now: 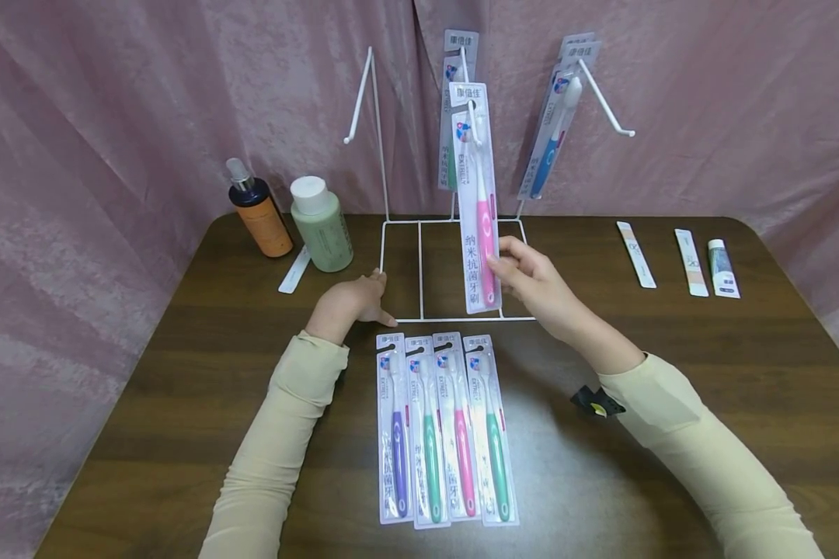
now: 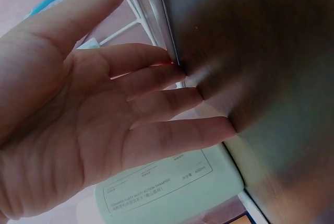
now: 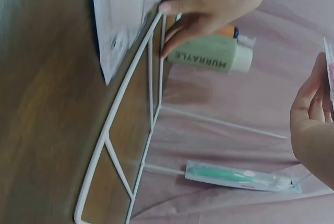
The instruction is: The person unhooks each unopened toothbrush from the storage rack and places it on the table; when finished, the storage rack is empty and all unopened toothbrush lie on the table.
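Pink curtain (image 1: 294, 93) hung behind the dark wooden table (image 1: 203, 373). The right hand (image 1: 534, 279) pinched the packed pink toothbrush (image 1: 477, 233), just left of its fingers; a white hook (image 1: 473, 123) showed before the upper part. The left hand (image 1: 355, 301), with fingers straight and somewhat spread, touched the base of the white rack (image 1: 420, 272). Left wrist view showed its palm, which the head view did not; right wrist view alone showed readable big letters on the green bottle (image 3: 203, 54), beyond this hand.

We see a shop-like spot: packed toothbrushes (image 1: 546, 161) hang on a white rack (image 1: 421, 272) on the worktop (image 1: 196, 404), pink curtain (image 1: 140, 101) far back.
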Tool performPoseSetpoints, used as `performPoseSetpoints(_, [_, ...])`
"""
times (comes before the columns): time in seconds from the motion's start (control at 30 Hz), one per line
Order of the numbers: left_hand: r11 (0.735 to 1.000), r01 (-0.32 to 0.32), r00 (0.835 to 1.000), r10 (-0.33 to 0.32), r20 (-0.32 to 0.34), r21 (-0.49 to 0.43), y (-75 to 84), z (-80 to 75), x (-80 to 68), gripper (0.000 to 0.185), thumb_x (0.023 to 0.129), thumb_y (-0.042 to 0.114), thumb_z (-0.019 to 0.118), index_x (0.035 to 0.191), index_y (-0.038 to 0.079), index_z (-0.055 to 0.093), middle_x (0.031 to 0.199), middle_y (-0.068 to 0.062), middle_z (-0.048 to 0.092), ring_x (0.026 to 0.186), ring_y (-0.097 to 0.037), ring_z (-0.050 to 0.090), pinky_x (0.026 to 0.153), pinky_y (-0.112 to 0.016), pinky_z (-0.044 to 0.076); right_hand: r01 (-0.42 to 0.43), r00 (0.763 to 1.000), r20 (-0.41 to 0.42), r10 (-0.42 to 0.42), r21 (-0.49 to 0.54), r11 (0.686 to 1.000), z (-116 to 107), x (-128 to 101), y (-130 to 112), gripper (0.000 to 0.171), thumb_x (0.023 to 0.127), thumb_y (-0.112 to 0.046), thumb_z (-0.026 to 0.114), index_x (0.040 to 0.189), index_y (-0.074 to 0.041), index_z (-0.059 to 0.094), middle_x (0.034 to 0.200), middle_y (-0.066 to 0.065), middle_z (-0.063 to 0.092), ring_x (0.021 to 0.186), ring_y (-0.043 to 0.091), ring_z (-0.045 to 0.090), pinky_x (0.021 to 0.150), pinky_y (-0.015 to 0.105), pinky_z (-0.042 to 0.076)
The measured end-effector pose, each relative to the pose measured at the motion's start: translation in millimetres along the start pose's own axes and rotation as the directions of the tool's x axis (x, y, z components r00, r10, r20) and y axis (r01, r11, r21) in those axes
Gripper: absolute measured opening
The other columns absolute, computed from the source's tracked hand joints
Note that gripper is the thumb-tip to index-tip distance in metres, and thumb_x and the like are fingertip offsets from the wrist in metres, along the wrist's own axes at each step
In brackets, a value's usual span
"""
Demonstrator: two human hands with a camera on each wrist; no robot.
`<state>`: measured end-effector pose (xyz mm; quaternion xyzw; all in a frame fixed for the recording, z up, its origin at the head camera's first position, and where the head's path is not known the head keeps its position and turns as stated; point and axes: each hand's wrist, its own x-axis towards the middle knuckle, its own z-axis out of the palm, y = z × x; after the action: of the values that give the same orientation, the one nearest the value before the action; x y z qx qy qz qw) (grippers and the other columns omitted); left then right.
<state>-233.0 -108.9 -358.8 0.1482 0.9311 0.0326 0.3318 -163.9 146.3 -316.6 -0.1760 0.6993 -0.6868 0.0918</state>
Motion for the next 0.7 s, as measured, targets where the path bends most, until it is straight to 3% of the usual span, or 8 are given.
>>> performPoseSetpoints(0.17, [1.000,-0.004,1.000,0.004,-0.004,-0.003,1.2,0.7,-1.1,0.093,0.090,0.039,0.060,0.147,-0.005,0.001,0.155,-0.020,-0.002,0.141,-0.038,0.006,0.114,-0.047,0.014,-0.028,1.000,0.005,0.028,0.040,0.999,4,-15,-5,0.019,0.099,-0.020,0.043,0.108,-0.005,0.050,0.091,0.000,0.058,0.077,0.010,0.057,0.073,0.023,0.052])
performPoseSetpoints(0.37, [1.000,-0.006,1.000,0.006,-0.009,-0.001,1.8,0.8,-2.6,0.092,0.090,0.038,0.060,0.147,-0.006,0.002,0.155,-0.020,-0.001,0.141,-0.038,0.007,0.114,-0.047,0.015,0.050,0.996,0.069,-0.051,0.015,0.999,7,-30,-11,0.019,0.098,-0.013,0.044,0.113,-0.003,0.050,0.091,-0.003,0.068,0.081,0.010,0.064,0.078,0.026,0.053])
performPoseSetpoints(0.7, [1.000,-0.012,1.000,0.012,-0.011,0.004,2.6,0.2,-2.6,0.093,0.090,0.039,0.060,0.147,-0.006,0.003,0.154,-0.021,-0.001,0.141,-0.038,0.007,0.114,-0.046,0.015,0.140,0.979,0.140,-0.148,0.068,0.988,16,-52,-21,0.025,0.095,-0.005,0.049,0.120,-0.008,0.047,0.099,-0.003,0.070,0.086,0.013,0.066,0.081,0.028,0.053])
